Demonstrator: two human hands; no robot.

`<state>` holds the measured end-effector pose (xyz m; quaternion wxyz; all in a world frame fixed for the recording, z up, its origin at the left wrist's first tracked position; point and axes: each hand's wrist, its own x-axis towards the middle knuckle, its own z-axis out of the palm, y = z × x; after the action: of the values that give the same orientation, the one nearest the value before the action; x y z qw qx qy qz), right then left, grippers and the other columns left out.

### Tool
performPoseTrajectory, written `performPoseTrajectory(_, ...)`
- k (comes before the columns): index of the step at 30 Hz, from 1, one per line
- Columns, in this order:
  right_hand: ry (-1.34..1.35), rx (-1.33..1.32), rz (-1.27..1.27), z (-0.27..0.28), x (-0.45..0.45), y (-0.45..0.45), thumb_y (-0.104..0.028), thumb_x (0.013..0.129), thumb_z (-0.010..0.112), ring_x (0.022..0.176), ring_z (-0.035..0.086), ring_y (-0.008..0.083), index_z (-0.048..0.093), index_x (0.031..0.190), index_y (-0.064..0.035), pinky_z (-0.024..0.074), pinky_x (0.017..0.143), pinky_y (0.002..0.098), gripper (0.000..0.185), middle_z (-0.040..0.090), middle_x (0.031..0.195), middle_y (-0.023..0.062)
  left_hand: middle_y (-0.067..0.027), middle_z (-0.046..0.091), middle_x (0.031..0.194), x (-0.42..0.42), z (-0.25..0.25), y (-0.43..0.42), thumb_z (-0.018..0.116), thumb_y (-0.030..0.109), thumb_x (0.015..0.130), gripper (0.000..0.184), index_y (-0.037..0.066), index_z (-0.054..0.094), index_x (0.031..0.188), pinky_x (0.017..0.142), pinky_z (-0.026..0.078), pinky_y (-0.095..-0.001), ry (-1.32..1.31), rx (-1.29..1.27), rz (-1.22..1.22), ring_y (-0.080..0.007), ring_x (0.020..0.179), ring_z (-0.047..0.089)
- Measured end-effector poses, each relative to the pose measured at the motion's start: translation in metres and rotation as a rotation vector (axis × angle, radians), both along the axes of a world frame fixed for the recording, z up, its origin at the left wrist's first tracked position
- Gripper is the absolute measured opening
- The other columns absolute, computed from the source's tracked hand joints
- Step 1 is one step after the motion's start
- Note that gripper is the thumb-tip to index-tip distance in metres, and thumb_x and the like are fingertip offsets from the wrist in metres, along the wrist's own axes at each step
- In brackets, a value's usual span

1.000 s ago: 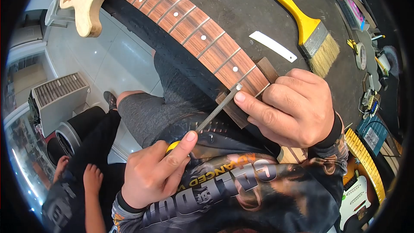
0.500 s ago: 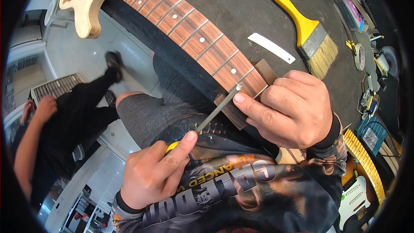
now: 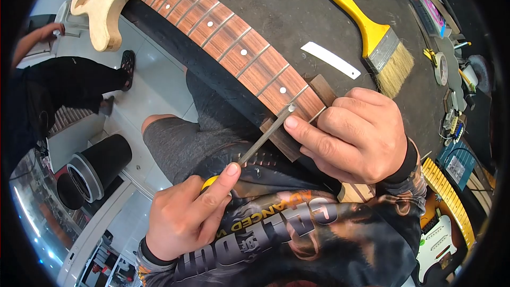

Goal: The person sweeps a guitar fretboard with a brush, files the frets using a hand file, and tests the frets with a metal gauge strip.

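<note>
My left hand (image 3: 186, 215) is closed round the yellow handle of a slim metal file (image 3: 265, 137), index finger stretched along the shank. The file slants up to the edge of a dark wooden guitar fretboard (image 3: 257, 69) with metal frets and white dot inlays. Its rounded tip lies by the last fret at the near end. My right hand (image 3: 353, 135) is curled at that end, thumb tip against or just beside the file's tip. Its bent fingers hide what they grip. Dark wooden blocks (image 3: 281, 141) show on both sides of the neck.
On the dark bench lie a yellow-handled brush (image 3: 372, 32) and a white strip (image 3: 330, 59). A pale guitar body (image 3: 101, 16) is at upper left, another guitar (image 3: 443, 234) at lower right. Another person (image 3: 69, 79) stands at left near a black bin (image 3: 103, 167).
The other person has moved up and away at left, uncovering the black bin. The view has shifted slightly. Both my hands and the file keep nearly the same position on the fretboard edge.
</note>
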<state>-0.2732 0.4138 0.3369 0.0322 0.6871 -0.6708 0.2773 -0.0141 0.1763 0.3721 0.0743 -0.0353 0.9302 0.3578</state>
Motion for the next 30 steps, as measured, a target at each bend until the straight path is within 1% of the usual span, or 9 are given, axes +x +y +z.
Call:
performPoseTrajectory(3,-0.008,-0.003,0.002,-0.002,0.000,0.001,-0.014,0.067,0.084,0.066,0.064,0.0202,0.087,0.127,0.0020,0.0460,0.058,0.0355,0.062,0.060,0.080,0.0022,-0.0079,0.051,0.075,-0.002,0.001,0.000,0.092,-0.001,0.084,0.080,0.010,0.074,0.161,0.054,0.042,-0.0419,-0.001,0.006,0.000,-0.0282,0.056,0.053)
performPoseTrajectory(8,-0.008,0.008,-0.010,0.002,0.000,0.000,-0.010,0.078,0.088,0.071,0.067,0.0158,0.086,0.117,0.0007,0.0474,0.058,0.0331,0.040,0.062,0.088,0.0027,-0.0082,0.051,0.075,-0.004,0.001,0.002,0.091,-0.001,0.085,0.079,0.009,0.074,0.161,0.054,0.042,-0.0420,0.009,0.008,0.007,-0.0283,0.056,0.053)
performPoseTrajectory(17,-0.023,0.026,-0.019,0.002,0.001,0.002,-0.010,0.082,0.090,0.073,0.069,0.0173,0.084,0.120,0.0010,0.0506,0.062,0.0338,0.041,0.064,0.091,0.0031,-0.0082,0.052,0.075,-0.006,0.000,0.003,0.091,-0.002,0.085,0.080,0.009,0.073,0.162,0.054,0.042,-0.0417,0.014,0.013,0.009,-0.0283,0.056,0.053)
performPoseTrajectory(30,-0.042,0.047,0.007,0.006,-0.002,0.002,-0.013,0.082,0.090,0.074,0.070,0.0190,0.083,0.122,0.0030,0.0520,0.063,0.0351,0.044,0.063,0.091,0.0050,-0.0081,0.052,0.075,-0.011,0.007,0.001,0.091,-0.002,0.084,0.082,0.011,0.072,0.163,0.054,0.042,-0.0419,-0.011,-0.016,-0.008,-0.0283,0.056,0.053)
